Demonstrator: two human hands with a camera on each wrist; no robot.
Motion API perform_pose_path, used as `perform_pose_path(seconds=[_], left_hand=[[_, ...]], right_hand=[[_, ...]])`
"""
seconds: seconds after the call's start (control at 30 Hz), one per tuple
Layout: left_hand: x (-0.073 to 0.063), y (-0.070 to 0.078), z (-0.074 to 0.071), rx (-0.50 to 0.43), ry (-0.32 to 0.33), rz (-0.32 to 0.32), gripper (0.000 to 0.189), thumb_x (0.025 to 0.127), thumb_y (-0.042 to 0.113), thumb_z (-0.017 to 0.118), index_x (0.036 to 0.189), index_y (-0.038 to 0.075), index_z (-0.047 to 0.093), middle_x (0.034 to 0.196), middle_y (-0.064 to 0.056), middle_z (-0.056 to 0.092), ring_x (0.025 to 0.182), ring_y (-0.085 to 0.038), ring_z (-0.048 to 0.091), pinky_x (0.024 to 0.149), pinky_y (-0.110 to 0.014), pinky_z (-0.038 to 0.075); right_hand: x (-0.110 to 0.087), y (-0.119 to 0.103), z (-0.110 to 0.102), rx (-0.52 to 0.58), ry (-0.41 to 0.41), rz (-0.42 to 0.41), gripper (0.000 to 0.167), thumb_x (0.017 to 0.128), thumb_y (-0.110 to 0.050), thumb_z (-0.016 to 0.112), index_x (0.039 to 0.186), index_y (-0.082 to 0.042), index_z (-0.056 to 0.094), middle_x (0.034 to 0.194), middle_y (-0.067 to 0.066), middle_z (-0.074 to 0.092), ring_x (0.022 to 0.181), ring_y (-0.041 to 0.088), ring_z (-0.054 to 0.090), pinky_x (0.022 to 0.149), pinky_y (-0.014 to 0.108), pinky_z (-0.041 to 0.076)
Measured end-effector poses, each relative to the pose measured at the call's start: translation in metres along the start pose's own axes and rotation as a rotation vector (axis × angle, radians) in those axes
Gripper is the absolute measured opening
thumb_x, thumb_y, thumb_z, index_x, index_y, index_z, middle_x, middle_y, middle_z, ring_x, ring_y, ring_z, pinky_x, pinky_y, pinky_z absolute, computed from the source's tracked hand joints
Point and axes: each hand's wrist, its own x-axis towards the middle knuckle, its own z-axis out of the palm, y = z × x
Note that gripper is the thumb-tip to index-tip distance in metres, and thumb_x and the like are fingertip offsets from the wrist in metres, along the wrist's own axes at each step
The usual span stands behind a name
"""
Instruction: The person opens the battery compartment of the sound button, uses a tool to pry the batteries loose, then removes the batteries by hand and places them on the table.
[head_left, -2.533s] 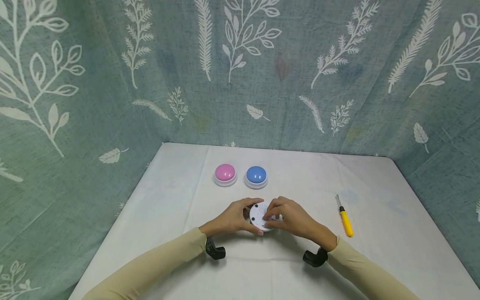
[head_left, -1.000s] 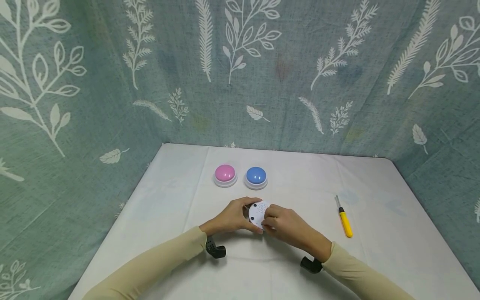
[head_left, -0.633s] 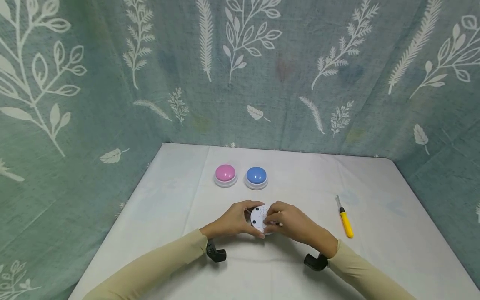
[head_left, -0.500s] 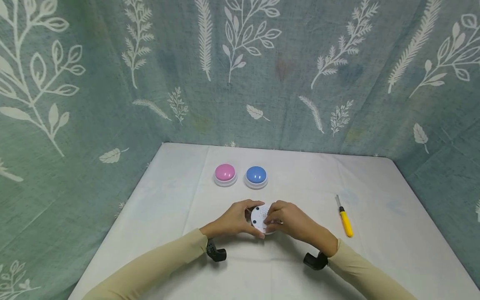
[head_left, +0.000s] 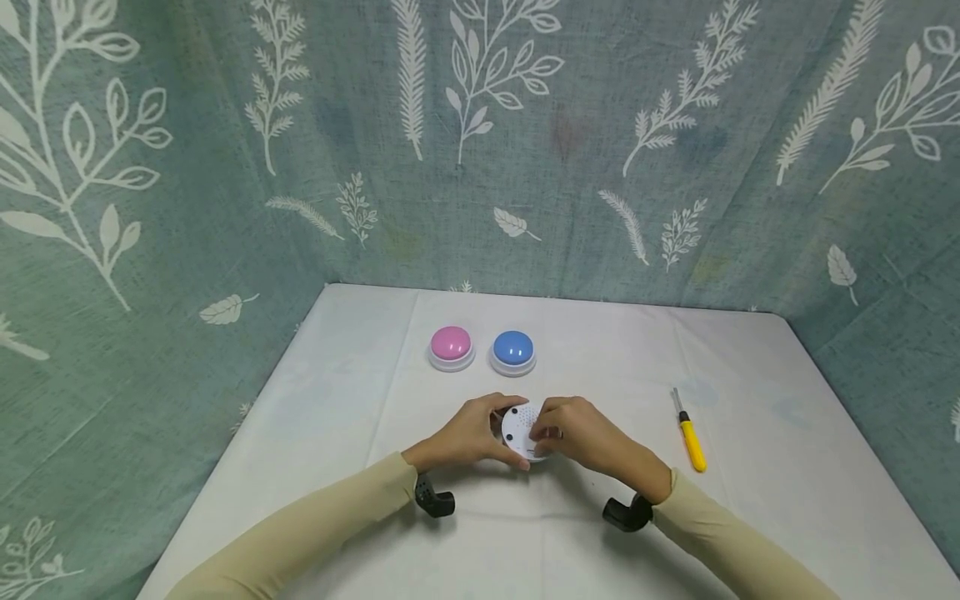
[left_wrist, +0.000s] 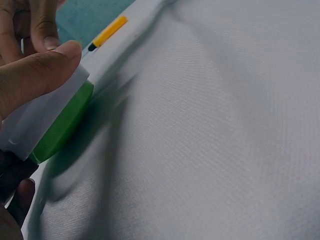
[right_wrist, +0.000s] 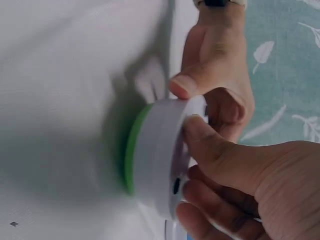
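Upturned button (head_left: 519, 426), hands (head_left: 467, 433) (head_left: 587, 433) gripping rim and base, green dome (left_wrist: 65, 122) only in wrist views

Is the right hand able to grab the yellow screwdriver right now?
Probably yes: only white cloth shows between the right hand and the screwdriver. That hand is touching the green button, though, so it would have to leave that first.

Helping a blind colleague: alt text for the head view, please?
A person's left hand grips an upturned white device while the right hand touches its underside, at a white table. Beyond stand a pink button and a blue button; a yellow-handled screwdriver lies to the right.
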Motion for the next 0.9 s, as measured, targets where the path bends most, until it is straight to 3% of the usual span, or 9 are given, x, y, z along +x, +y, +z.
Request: perform_pose_path(seconds=[0.4,0.63,0.9], left_hand=[[0.0046,-0.0004,-0.0006,0.020,0.019,0.005,0.101,0.059,0.043,0.101,0.144,0.010,0.059,0.123,0.008,0.064,0.097,-0.012,0.060,0.083,-0.032,0.053],[0.0054,-0.0025,0.0003,0.015,0.038,-0.006,0.099,0.058,0.045,0.101,0.142,0.011,0.061,0.122,0.008,0.065,0.097,-0.013,0.061,0.083,-0.032,0.052],[0.0046,-0.0011,0.0009,0.004,0.032,-0.016,0.100,0.059,0.044,0.101,0.143,0.009,0.060,0.122,0.006,0.065,0.097,-0.014,0.061,0.083,-0.033,0.053]], right_hand=[[0.0036,-0.0001,0.0026,-0.013,0.003,0.048,0.011,0.081,-0.005,0.087,0.091,-0.007,0.081,0.087,-0.001,0.071,0.080,0.010,0.065,0.070,0.022,0.054],[0.0054,-0.0050,0.0000,-0.081,-0.023,0.036,0.010,0.082,-0.006,0.086,0.092,-0.007,0.082,0.087,-0.001,0.071,0.079,0.009,0.065,0.069,0.023,0.054],[0.0019,-0.0019,0.0018,-0.030,0.003,0.036,0.012,0.082,-0.004,0.086,0.092,-0.007,0.082,0.088,0.000,0.072,0.082,0.011,0.068,0.072,0.024,0.055]])
